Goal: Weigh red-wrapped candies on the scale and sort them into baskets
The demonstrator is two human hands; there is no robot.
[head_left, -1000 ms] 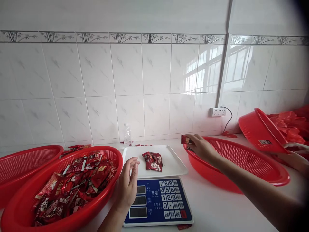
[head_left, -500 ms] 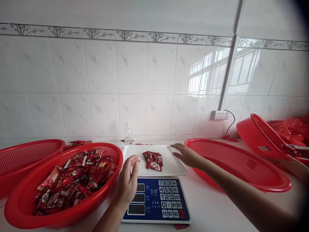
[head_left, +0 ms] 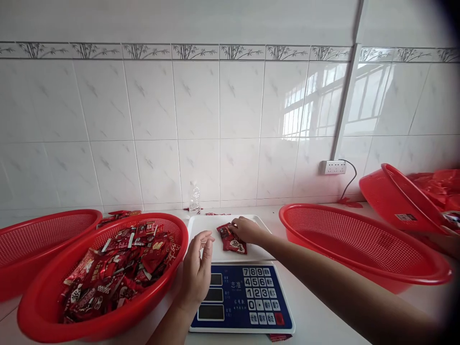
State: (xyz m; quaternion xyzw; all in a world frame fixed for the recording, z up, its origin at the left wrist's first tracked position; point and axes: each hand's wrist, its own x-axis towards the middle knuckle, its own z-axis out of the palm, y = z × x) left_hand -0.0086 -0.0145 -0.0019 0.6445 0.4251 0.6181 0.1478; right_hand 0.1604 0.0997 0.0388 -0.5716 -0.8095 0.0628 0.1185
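Note:
My right hand (head_left: 248,231) reaches over the white tray (head_left: 201,223) of the scale. Its fingers are bent down onto a small pile of red packets (head_left: 235,244) with printed characters, gripping at the pile's upper right; the fingertips are partly hidden. My left hand (head_left: 199,263) is held upright at the tray's left side, fingers loosely curved, thumb apart, nothing in it. Below the tray is the scale's blue panel (head_left: 239,299) with white number keys and dark displays, partly covered by my left hand. To the left, a red basket (head_left: 172,223) holds many similar packets (head_left: 122,268).
Another red basket (head_left: 46,235) stands far left, with loose packets (head_left: 118,215) behind. On the right is a wide red basket (head_left: 359,239); a tilted one (head_left: 391,196) stands behind it near red plastic (head_left: 438,187). A clear bottle (head_left: 194,197) stands by the wall below a socket strip (head_left: 333,167).
My right hand has moved left from the tray's right edge onto the packets, and its fingers have bent. My left hand keeps its pose beside the tray. The view has shifted slightly.

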